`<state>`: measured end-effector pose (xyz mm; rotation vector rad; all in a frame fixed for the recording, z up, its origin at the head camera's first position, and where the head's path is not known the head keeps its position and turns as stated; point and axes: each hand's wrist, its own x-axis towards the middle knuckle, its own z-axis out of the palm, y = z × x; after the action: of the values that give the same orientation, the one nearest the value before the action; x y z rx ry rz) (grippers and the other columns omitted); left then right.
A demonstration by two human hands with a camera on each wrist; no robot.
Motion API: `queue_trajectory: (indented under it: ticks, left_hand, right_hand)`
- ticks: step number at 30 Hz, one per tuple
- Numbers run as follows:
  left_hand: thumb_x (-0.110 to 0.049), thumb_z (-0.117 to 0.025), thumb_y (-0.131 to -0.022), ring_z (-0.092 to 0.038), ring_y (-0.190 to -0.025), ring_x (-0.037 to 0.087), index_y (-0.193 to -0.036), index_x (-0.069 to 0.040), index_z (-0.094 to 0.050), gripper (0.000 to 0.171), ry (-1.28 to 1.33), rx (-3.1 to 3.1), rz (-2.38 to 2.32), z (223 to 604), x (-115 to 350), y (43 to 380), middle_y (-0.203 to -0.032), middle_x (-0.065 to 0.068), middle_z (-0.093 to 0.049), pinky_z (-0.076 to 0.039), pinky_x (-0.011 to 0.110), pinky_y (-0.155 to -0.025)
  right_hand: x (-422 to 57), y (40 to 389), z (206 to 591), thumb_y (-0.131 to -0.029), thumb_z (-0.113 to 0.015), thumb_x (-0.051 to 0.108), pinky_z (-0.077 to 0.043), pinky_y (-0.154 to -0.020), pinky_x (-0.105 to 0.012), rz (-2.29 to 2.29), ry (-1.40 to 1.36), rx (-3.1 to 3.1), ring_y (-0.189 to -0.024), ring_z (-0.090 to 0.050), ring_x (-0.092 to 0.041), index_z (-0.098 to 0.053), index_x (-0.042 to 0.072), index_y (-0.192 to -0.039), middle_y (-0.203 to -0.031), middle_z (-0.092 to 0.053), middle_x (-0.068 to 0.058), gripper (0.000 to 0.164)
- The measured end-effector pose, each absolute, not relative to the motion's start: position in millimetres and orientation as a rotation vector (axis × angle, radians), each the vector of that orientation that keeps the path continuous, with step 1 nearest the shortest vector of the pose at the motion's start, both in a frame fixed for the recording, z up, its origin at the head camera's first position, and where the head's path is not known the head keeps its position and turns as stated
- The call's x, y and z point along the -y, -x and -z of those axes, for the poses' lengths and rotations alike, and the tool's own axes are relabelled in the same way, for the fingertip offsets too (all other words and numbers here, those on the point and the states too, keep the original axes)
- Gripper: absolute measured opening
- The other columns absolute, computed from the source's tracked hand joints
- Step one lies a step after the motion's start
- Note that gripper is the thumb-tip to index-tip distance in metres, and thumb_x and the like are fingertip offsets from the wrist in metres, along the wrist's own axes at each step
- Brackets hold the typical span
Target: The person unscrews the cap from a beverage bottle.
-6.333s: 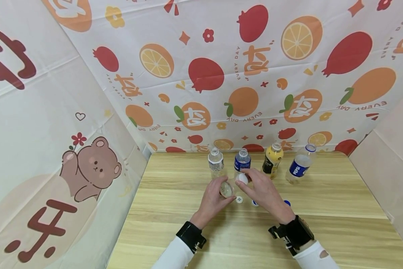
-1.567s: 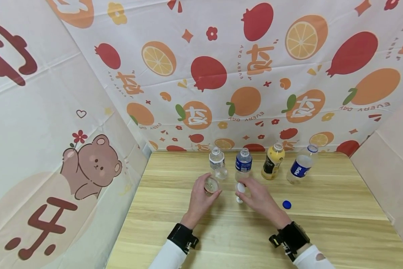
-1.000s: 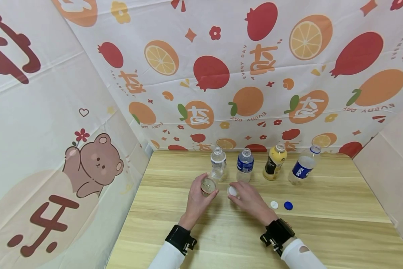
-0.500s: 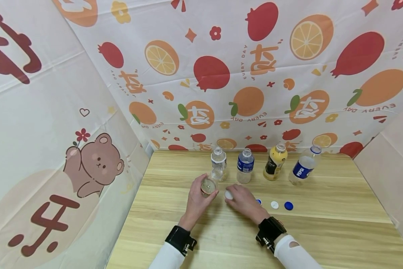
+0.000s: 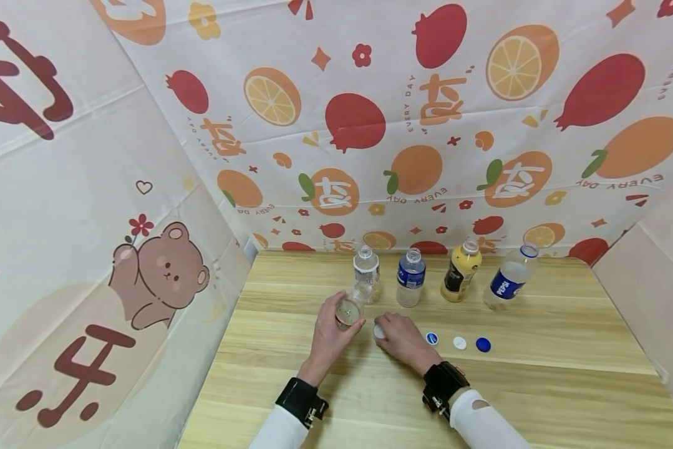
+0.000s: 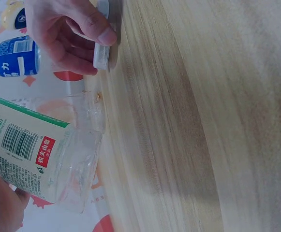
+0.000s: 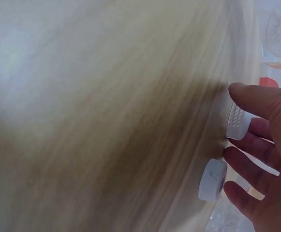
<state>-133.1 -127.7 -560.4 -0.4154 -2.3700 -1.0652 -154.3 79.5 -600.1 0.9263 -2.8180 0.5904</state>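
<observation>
In the head view my left hand (image 5: 330, 324) grips a clear plastic bottle (image 5: 349, 312), one round end facing up toward me. The left wrist view shows this bottle (image 6: 29, 145) tilted, with a pale, green-striped, barcoded label. To its right, my right hand (image 5: 402, 340) pinches a white bottle cap (image 5: 378, 331) low at the table. Thumb and index finger flank this cap (image 7: 235, 123) in the right wrist view. A second white cap (image 7: 213, 180) sits on the table near the other fingertips. Right of that hand are a blue-and-white cap (image 5: 431, 338), a white cap (image 5: 459, 343) and a blue cap (image 5: 483, 345).
Across the back of the wooden table (image 5: 291, 280) stand uncapped bottles: a clear bottle (image 5: 366, 265), a blue-labelled bottle (image 5: 411, 280), a yellow bottle (image 5: 459, 274) and a Pepsi bottle (image 5: 507, 280). Behind them hangs a fruit-printed cloth (image 5: 336, 125). Another cloth (image 5: 83, 187) covers the left side.
My left hand has moved left with the bottle, then stayed put. My right hand has carried the white cap left and down to the table, uncovering the blue-and-white cap and a white cap.
</observation>
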Motion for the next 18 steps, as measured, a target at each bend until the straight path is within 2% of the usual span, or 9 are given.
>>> queue_trajectory:
  ticks: [9, 18]
  left_hand:
    - [-0.021, -0.092, -0.077, -0.063, -0.115, 0.031, -0.137, 0.0, -0.054, 0.074, 0.403, 2.377, 1.073, 561.1, 128.6, 132.7, -0.128, 0.016, -0.065, -0.055, 0.048, -0.096]
    - [-0.021, -0.091, -0.078, -0.063, -0.116, 0.033, -0.138, 0.001, -0.053, 0.074, 0.372, 2.377, 1.106, 560.4, 131.3, 135.8, -0.128, 0.017, -0.065, -0.054, 0.05, -0.099]
  right_hand:
    - [-77.8, 153.0, 602.9, -0.084, -0.085, 0.024, -0.053, -0.072, -0.04, -0.56, -0.911, 2.833, -0.087, -0.062, -0.023, -0.069, 0.007, -0.11, -0.101, -0.067, -0.004, 0.035]
    - [-81.4, 150.5, 595.0, -0.088, -0.083, 0.031, -0.055, -0.085, -0.046, -0.606, -0.837, 2.904, -0.097, -0.065, -0.028, -0.069, 0.004, -0.119, -0.111, -0.069, -0.009, 0.043]
